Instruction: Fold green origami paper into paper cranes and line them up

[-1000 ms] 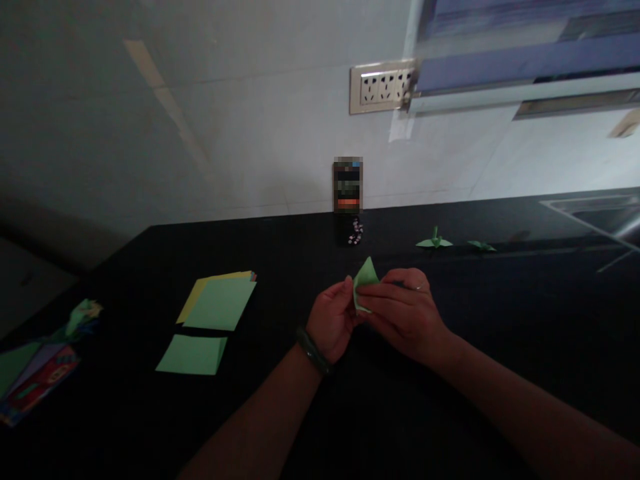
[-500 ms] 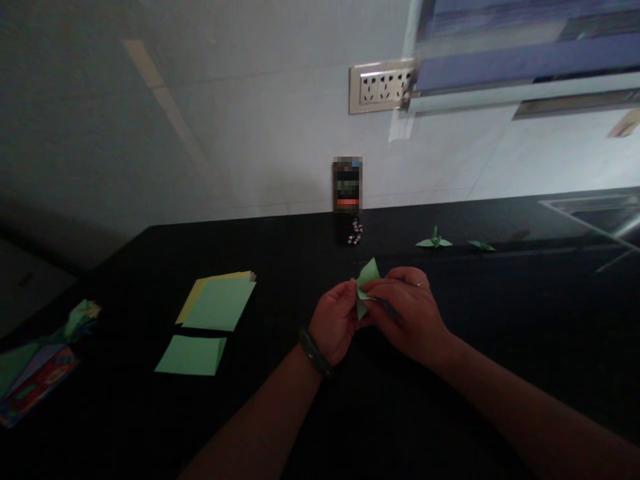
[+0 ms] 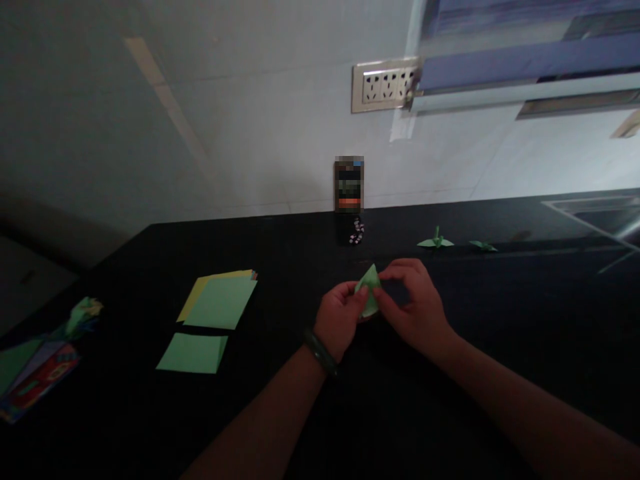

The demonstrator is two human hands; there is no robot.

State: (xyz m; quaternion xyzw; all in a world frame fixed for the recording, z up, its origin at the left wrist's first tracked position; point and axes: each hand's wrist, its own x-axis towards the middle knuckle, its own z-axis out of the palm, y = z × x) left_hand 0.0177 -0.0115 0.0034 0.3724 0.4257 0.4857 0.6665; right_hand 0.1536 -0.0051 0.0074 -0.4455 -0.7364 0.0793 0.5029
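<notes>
A small folded piece of green paper [image 3: 371,277], roughly diamond-shaped, is held up between my two hands over the dark counter. My left hand [image 3: 341,319] grips its left and lower side, the thumb pressed on its face; a dark bangle circles that wrist. At the paper's right edge, my right hand [image 3: 417,300] pinches with thumb and forefinger. Beyond my right hand rests a folded green paper crane [image 3: 436,241] with its wings spread. A second green folded piece [image 3: 483,246] lies to the right of it.
On the left sit a stack of green and yellow paper sheets [image 3: 220,303] and a separate green sheet [image 3: 193,353]. Farther left are a colourful packet [image 3: 43,380] and crumpled paper [image 3: 83,317]. A phone [image 3: 349,185] with a beaded strap [image 3: 357,232] leans on the wall below sockets [image 3: 384,87].
My right fingers have moved off the paper's face to its right edge. The paper is now flatter, and my left thumb lies across it.
</notes>
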